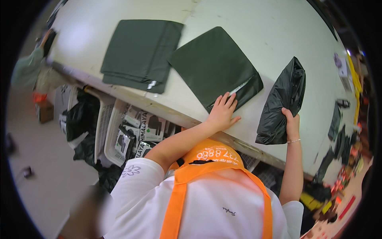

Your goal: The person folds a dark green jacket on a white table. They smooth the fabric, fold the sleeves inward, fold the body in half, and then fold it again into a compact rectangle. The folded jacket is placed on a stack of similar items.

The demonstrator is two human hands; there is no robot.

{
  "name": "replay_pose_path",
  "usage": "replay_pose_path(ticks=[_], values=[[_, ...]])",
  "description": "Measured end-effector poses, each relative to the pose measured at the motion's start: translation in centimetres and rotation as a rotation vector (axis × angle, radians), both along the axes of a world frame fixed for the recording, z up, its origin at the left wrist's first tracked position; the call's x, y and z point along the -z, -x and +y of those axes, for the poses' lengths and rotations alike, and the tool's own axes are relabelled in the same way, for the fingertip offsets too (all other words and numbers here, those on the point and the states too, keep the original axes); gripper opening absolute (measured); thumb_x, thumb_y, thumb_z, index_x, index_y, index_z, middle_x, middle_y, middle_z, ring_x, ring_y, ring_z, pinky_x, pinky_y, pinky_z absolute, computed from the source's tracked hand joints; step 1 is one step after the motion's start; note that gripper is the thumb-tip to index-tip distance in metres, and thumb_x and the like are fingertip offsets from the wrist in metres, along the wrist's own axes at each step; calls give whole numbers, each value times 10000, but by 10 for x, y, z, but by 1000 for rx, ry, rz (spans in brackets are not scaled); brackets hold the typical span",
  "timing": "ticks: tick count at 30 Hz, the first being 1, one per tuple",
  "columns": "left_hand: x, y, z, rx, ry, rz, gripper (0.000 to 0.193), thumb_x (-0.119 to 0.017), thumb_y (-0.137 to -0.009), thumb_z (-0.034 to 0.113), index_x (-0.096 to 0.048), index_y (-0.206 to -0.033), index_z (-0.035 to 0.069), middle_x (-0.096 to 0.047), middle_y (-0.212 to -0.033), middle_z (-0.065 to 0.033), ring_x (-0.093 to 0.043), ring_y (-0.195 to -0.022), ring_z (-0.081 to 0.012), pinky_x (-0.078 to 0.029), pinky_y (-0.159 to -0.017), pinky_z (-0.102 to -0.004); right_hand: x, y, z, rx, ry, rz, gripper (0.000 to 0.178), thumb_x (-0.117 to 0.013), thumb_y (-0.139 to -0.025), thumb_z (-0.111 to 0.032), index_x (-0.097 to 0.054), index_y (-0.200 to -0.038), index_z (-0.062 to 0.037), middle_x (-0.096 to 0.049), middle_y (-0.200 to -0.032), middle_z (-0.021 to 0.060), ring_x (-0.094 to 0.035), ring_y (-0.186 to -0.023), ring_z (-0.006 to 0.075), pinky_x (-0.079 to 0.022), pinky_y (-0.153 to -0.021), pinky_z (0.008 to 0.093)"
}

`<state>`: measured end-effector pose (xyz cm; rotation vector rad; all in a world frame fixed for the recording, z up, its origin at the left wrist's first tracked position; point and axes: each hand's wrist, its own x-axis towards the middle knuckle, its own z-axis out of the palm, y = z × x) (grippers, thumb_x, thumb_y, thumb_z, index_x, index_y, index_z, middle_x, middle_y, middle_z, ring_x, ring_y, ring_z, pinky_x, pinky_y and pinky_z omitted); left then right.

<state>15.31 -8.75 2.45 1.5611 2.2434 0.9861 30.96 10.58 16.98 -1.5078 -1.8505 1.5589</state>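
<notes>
My left hand [222, 114] lies flat on the near corner of a dark green folded cloth piece [217, 65], its fingers spread. A narrow white strip [241, 86] shows on that cloth just beyond the fingertips. To the right, my right hand [292, 126] grips the side of a black plastic bag [283, 99]. The bag is creased and shiny, and looks bulky; its contents are hidden. Left of the cloth under my left hand lies a dark green folded stack [141, 51] with a small white tag [151, 84] at its near edge.
The white table [234, 16] has its edge slanting close to my body. Below it at left stand white baskets [112, 133], one with printed packages [153, 126], the other with black plastic [82, 113]. Dark pieces [341, 147] lie at far right. Another person's sleeve [28, 65] shows far left.
</notes>
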Motion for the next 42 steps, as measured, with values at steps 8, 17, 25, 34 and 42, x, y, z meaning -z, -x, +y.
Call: replay_pose_path(ticks=[8,17,25,34,42], values=[[20,19,49,168,-94,113,189,-667,-766,158,-617,-940,105,-553,-957,-35,-525,-892,-243,-417,-761,-361,-8,-106,-62,34,-230,-152,453,-687,-750,-122,-541,-1123,89,-637,-1070,144,-598,-960,230,-447,-874,321],[-23,51,83,205,-79,-591,129,-628,-868,110,-640,-901,-14,-615,-792,-56,-561,-738,-122,-446,-679,-251,-24,-85,-112,-799,-417,-405,744,-734,-605,-260,-512,-1312,-192,-477,-1249,257,-554,-1021,390,-473,-866,423],[-62,127,49,392,239,-765,129,-639,-823,69,-661,-941,22,-616,-905,-12,-528,-817,-90,-440,-692,-246,27,-40,-90,-674,-331,-480,793,-705,-667,-356,-396,-1395,-293,-440,-1229,374,-562,-998,451,-490,-850,424],[-18,51,32,-36,391,-540,326,-619,-788,286,-630,-801,-39,-619,-737,-247,-620,-752,-373,-483,-668,-399,36,-15,-69,-545,-400,-497,778,-686,-708,-381,-375,-1412,-269,-417,-1254,390,-551,-1042,453,-478,-888,424],[-77,-16,9,608,28,11,247,-585,-792,256,-644,-737,22,-644,-735,-190,-614,-693,-377,-497,-633,-432,25,1,-64,-405,-384,-629,495,-676,-697,-293,-614,-1123,-50,-506,-1233,239,-563,-1011,416,-477,-863,432]])
